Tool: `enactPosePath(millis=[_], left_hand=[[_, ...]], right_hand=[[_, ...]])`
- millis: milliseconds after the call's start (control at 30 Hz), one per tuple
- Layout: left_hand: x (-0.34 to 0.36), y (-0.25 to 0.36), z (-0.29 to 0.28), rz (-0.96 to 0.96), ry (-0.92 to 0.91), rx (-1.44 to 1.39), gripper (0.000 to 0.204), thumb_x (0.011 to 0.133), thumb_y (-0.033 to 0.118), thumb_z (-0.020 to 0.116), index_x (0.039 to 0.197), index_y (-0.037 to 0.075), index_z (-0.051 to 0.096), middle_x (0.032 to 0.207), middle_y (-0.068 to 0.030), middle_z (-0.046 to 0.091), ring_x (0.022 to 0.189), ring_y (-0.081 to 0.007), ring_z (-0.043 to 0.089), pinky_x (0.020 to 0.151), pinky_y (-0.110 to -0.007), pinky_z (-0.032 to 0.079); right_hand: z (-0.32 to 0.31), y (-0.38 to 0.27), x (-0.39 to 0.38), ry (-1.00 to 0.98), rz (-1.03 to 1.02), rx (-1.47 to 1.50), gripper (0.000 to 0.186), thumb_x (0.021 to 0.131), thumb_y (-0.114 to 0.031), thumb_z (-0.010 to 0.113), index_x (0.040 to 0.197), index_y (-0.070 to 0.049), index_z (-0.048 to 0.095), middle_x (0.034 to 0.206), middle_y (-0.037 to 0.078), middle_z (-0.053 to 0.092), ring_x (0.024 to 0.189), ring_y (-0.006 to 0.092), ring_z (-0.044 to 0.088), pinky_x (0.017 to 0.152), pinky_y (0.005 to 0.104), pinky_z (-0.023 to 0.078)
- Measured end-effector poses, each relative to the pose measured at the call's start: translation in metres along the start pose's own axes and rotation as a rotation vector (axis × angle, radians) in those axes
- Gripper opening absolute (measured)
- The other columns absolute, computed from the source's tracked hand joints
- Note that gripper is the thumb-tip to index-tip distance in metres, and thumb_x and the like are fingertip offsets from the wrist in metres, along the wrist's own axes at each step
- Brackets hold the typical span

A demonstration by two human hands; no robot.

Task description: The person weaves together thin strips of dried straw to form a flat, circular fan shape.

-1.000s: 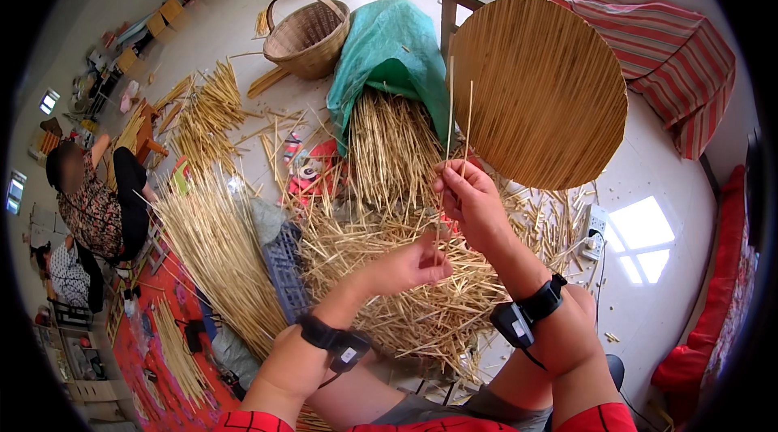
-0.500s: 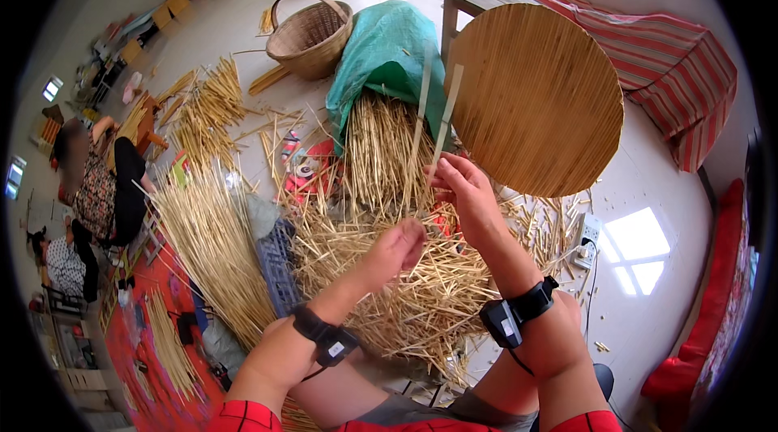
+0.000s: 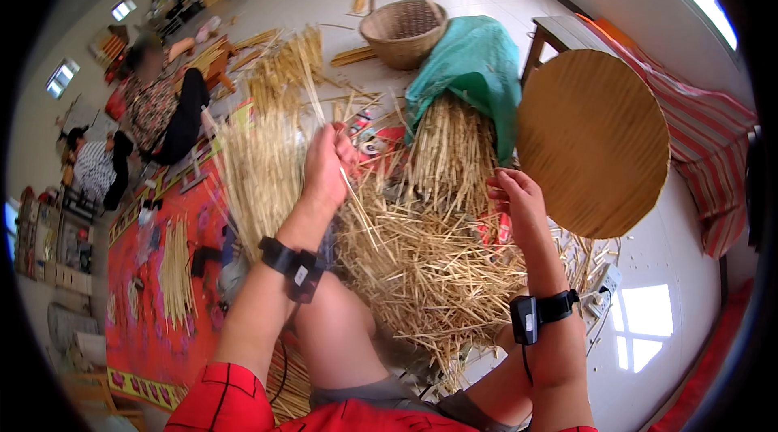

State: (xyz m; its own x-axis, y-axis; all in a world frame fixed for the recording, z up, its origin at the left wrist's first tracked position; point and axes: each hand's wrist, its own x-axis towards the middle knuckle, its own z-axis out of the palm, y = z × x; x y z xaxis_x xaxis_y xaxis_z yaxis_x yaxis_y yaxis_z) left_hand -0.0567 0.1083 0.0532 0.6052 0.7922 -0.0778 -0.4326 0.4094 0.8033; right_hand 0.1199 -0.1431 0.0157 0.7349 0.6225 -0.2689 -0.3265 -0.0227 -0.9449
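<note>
My left hand [image 3: 326, 166] is closed around a few pale straw strips [image 3: 314, 96], which stick out above and below the fist. It is raised beside a thick bundle of long straw stalks [image 3: 263, 168] on the left, which looks blurred. My right hand [image 3: 519, 195] holds nothing that I can see; its fingers are loosely bent and apart. It hovers near the round woven panel [image 3: 596, 144] and the cut stalks [image 3: 450, 148] that poke out of a green sack [image 3: 470, 51]. Below both hands spreads a heap of short straw pieces [image 3: 429, 278].
A wicker basket [image 3: 405, 31] with a handle stands beyond the sack. More straw bundles [image 3: 284, 75] lie at the far left, near two seated people. A red mat [image 3: 146, 270] covers the left floor. On the right are a power strip [image 3: 604, 282] and striped cloth [image 3: 697, 140].
My left hand has moved left and up, and now holds strips. The right hand, which held upright pale strips, no longer shows them. The whole view has turned toward the left.
</note>
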Motion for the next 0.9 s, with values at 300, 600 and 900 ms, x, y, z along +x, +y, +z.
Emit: enactPosePath(millis=[300,600,900], left_hand=[[-0.025,0.145,-0.167,0.701,0.38,0.826,0.028,0.098,0.025,0.035,0.089,0.003,0.05,0.074,-0.0045,0.056,0.067,-0.0113,0.052,0.066,-0.025,0.044],[-0.078,0.087,-0.333,0.613,0.651,1.19,0.025,0.097,0.021,0.035,0.085,0.002,0.046,0.071,-0.0068,0.055,0.066,-0.0159,0.054,0.065,-0.03,0.044],[-0.113,0.001,-0.404,0.132,0.81,1.493,0.029,0.084,0.024,0.055,0.099,0.0,0.05,0.086,-0.0178,0.061,0.083,-0.032,0.06,0.074,-0.039,0.046]], right_hand=[[0.019,0.004,-0.014,-0.083,-0.011,-0.117,0.028,0.09,-0.02,0.051,0.109,0.0,0.055,0.095,0.008,0.063,0.073,0.0109,0.057,0.057,0.0238,0.047],[0.028,0.019,-0.013,-0.156,0.019,-0.238,0.024,0.091,-0.018,0.05,0.106,0.0,0.055,0.088,0.006,0.064,0.065,0.0075,0.056,0.055,0.0203,0.042],[0.031,0.019,-0.012,-0.175,0.019,-0.289,0.023,0.092,-0.017,0.049,0.104,0.001,0.056,0.087,0.007,0.064,0.066,0.0085,0.056,0.054,0.0205,0.042]])
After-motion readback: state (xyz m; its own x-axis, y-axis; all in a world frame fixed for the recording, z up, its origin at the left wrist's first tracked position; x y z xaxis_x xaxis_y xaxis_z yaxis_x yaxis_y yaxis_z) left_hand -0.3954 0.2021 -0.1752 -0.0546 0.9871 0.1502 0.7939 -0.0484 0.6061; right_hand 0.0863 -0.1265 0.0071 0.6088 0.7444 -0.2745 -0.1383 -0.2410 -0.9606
